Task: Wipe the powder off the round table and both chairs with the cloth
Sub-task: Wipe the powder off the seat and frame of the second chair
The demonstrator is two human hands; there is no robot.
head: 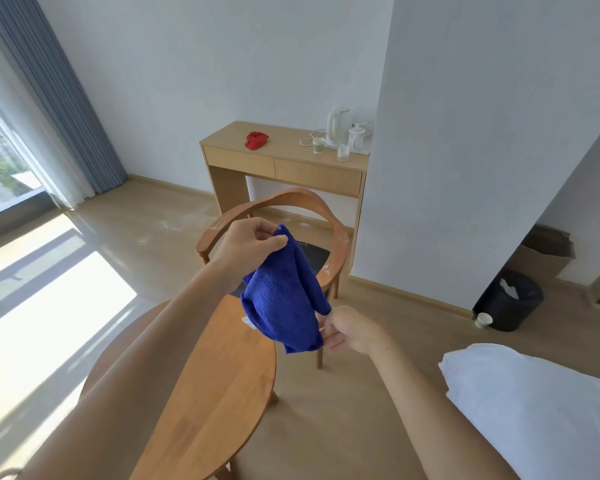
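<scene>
Round table (222, 375); one chair (291, 199), one cloth (284, 292)

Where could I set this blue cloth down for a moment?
The desk is bare between the red cloth and the paper cup. Its right end is crowded: kettle, glasses. The round table shows bare wood below the blue cloth, right of your left arm.

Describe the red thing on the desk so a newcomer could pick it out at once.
Find the light wooden desk with two drawers against the back wall, behind the curved-back chair. On its left part lies a small crumpled red item, possibly a cloth. It lies apart from the white kettle and cups at the right end, and is the only red thing there.
</scene>
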